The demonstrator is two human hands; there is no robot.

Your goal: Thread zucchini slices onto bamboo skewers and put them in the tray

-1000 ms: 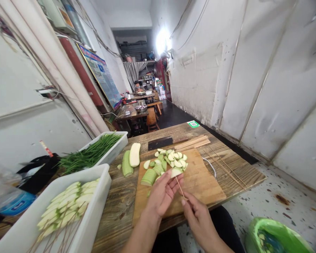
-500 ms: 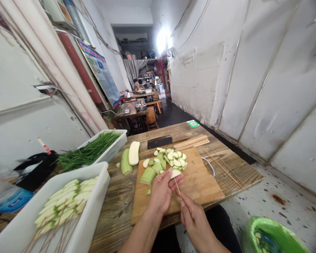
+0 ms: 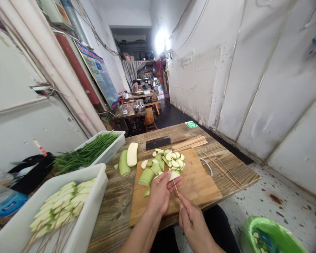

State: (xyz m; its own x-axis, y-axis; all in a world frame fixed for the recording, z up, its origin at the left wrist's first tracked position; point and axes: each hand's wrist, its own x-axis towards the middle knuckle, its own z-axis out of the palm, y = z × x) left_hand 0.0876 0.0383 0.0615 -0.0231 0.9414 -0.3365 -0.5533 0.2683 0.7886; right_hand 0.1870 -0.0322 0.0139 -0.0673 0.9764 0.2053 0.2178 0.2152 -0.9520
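My left hand (image 3: pixel 161 193) is closed on a pale green zucchini slice (image 3: pixel 175 174) over the wooden cutting board (image 3: pixel 197 182). My right hand (image 3: pixel 191 219) pinches a thin bamboo skewer (image 3: pixel 176 189) whose tip points up into that slice. A heap of cut zucchini slices (image 3: pixel 165 161) lies on the far part of the board, with a sliced block of zucchini (image 3: pixel 146 176) to its left. Two peeled zucchini halves (image 3: pixel 128 158) rest on the table beyond the board's left corner.
A white tray (image 3: pixel 93 207) of skewered zucchini slices is at near left; a second white tray (image 3: pixel 113 149) holds green chives. A cleaver (image 3: pixel 159 142) and a bundle of bamboo skewers (image 3: pixel 193 142) lie behind the board. A green-lined bin (image 3: pixel 271 237) stands on the floor. A person sits far down the corridor.
Both hands stayed over the board's near edge with slice and skewer; my right hand edged closer to the left, bringing the skewer up to the slice. The view shifted slightly.
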